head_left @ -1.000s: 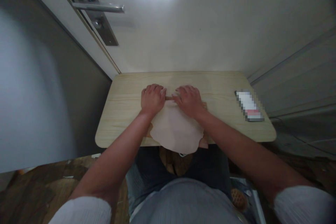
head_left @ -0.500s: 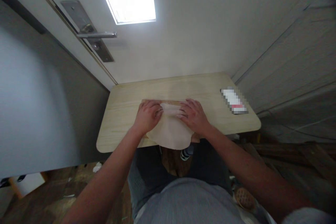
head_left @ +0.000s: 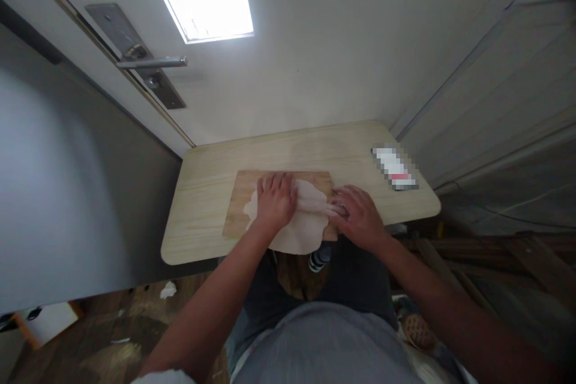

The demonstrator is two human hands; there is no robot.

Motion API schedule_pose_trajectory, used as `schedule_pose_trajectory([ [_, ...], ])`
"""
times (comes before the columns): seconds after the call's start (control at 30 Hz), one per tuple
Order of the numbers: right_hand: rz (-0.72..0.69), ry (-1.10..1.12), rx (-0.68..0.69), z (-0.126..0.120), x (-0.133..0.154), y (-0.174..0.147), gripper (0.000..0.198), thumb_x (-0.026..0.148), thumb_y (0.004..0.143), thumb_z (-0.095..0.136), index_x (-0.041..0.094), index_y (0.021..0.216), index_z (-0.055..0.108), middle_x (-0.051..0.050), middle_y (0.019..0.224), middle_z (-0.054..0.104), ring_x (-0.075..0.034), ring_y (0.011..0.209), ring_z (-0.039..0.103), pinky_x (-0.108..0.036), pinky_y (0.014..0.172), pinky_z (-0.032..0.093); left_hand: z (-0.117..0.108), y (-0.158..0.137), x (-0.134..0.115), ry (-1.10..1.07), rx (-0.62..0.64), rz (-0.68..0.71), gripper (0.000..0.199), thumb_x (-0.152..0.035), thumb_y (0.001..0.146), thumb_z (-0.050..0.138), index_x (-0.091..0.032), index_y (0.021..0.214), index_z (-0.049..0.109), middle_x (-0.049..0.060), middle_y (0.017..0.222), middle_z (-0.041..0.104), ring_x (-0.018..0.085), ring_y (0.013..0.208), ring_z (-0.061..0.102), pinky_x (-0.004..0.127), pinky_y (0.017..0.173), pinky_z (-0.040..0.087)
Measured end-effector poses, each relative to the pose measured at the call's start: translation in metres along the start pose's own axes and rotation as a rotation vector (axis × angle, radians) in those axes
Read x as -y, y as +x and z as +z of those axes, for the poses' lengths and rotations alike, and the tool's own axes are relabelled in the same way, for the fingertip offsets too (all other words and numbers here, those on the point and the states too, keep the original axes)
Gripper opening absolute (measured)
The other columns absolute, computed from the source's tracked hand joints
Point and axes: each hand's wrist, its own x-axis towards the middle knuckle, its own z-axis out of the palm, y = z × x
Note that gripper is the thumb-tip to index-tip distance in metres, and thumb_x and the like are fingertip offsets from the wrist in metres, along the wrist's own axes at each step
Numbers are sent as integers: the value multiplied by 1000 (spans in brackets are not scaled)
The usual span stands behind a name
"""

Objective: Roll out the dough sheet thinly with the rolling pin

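Note:
A thin, pale sheet of dough point(head_left: 299, 234) lies on a wooden cutting board point(head_left: 236, 216), its front edge drooping past the table's near side. Across it runs a pale, stick-like rolling pin point(head_left: 310, 204), partly hidden by the dough and my hands. My left hand point(head_left: 276, 198) rests palm down on the dough, fingers stretched forward over the pin's left part. At the board's right edge, my right hand point(head_left: 357, 213) has its fingers curled round the pin's right end.
The board sits on a small light-wood table point(head_left: 193, 204) pushed against a white door with a metal handle point(head_left: 153, 63). On the table's right lies a blurred-out phone-like object point(head_left: 395, 168). A crumpled white scrap point(head_left: 168, 290) is on the floor at left.
My left hand has moved right, onto the middle of the dough, uncovering the board's left part. My right hand has shifted right and slightly nearer me, past the dough's edge.

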Motion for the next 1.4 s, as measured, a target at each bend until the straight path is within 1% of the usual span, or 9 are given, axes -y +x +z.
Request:
schedule_pose_trajectory([
  [0.07, 104, -60, -6, 1, 10, 2, 37, 45, 98, 46, 20, 115, 66, -11, 125, 66, -28, 118, 55, -45, 102, 39, 0, -1, -3, 48, 27, -9, 44, -39, 101, 34, -25, 141, 48, 10, 149, 50, 30, 141, 38, 57, 117, 22],
  [0.13, 199, -147, -16, 4, 18, 4, 41, 43, 100, 41, 18, 123, 63, -13, 126, 66, -30, 117, 55, -47, 101, 36, 1, -2, -3, 70, 49, -11, 46, -39, 101, 32, -27, 143, 46, 9, 152, 48, 29, 143, 36, 58, 118, 20],
  [0.27, 271, -244, -55, 11, 23, 10, 43, 44, 100, 42, 19, 129, 61, -14, 133, 64, -34, 120, 53, -53, 104, 28, 4, 6, 0, 75, 65, 8, 46, -38, 101, 33, -27, 143, 47, 8, 152, 48, 29, 142, 37, 56, 118, 21],
  [0.53, 277, -249, -58, 18, 6, 30, 43, 46, 99, 41, 21, 125, 65, -12, 132, 64, -33, 116, 54, -55, 106, 23, 9, 29, 2, 34, 66, 19, 44, -34, 99, 36, -28, 141, 49, 6, 149, 51, 29, 138, 41, 55, 116, 25],
  [0.83, 272, -278, -73, 22, -3, 49, 45, 47, 101, 37, 20, 118, 68, -11, 126, 68, -31, 110, 55, -50, 100, 26, 13, 46, 4, 7, 99, -10, 43, -39, 101, 33, -29, 137, 54, 7, 146, 53, 30, 135, 42, 58, 115, 26],
  [1.07, 283, -266, -80, 25, -12, 67, 45, 45, 101, 37, 18, 118, 69, -12, 122, 69, -30, 110, 56, -47, 97, 28, 17, 60, 7, 7, 77, -38, 42, -37, 101, 32, -28, 134, 55, 7, 143, 54, 30, 132, 44, 57, 112, 28],
  [1.13, 288, -250, -79, 26, -16, 72, 45, 45, 101, 36, 18, 116, 70, -12, 118, 71, -30, 107, 56, -45, 95, 30, 17, 63, 7, 14, 76, -47, 41, -37, 101, 32, -27, 130, 58, 9, 140, 57, 30, 128, 47, 56, 110, 30],
  [1.3, 271, -213, -72, 31, -25, 83, 45, 44, 100, 36, 18, 110, 71, -10, 113, 72, -28, 103, 57, -41, 91, 33, 16, 66, 6, 88, 108, -92, 39, -35, 100, 30, -20, 108, 66, 14, 115, 65, 31, 114, 55, 50, 95, 42],
  [1.4, 248, -193, -46, 32, -26, 88, 42, 39, 99, 37, 18, 105, 72, -10, 111, 72, -27, 101, 56, -39, 89, 33, 15, 63, 6, 114, 123, -130, 39, -36, 100, 30, -19, 107, 65, 15, 113, 65, 32, 112, 55, 49, 90, 44],
])
